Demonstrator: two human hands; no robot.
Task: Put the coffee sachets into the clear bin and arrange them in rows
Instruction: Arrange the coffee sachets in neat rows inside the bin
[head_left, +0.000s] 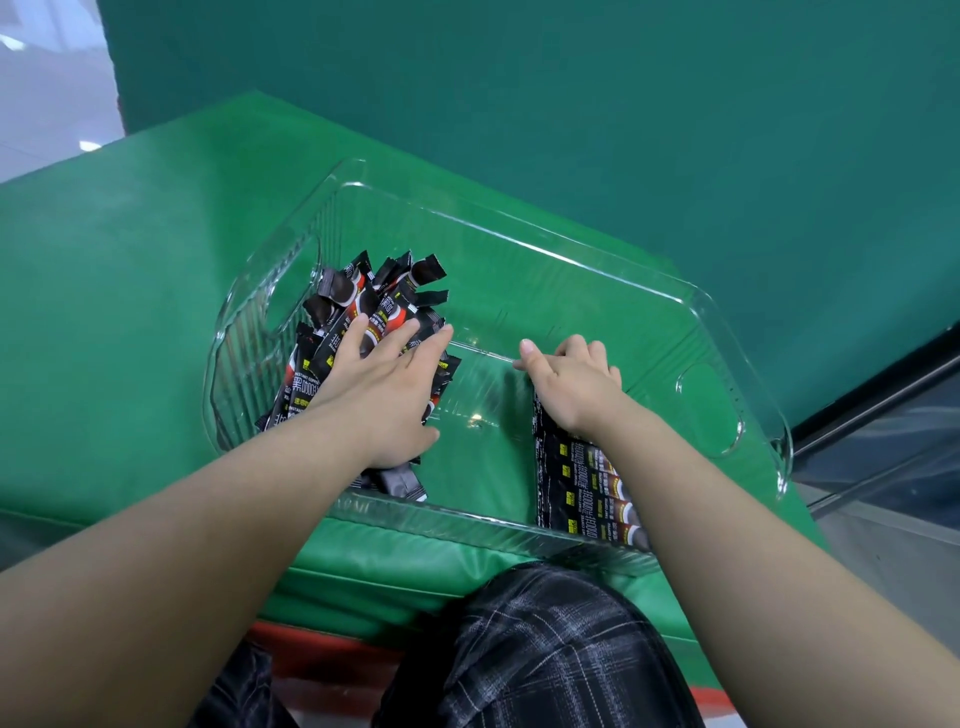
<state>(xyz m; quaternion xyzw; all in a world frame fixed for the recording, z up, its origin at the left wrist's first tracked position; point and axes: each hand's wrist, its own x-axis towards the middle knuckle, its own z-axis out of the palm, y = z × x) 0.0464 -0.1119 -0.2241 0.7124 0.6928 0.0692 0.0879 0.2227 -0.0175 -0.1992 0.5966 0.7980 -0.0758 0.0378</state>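
Sachets (363, 332) piled bin (737, 415) left end; middle floor bare.

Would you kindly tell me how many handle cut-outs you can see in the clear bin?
2: one in the bin's left end wall, beside the loose sachets; one in the right end wall, beyond the right hand. None seems hidden.

Both bare forearms reach forward from 6 o'clock. The left hand (379, 379) lies palm down, fingers straight and spread, pointing toward 1 o'clock. The right hand (569, 382) sits toward 3 o'clock of it, fingers curled under, its thumb stretched out toward 10 o'clock.
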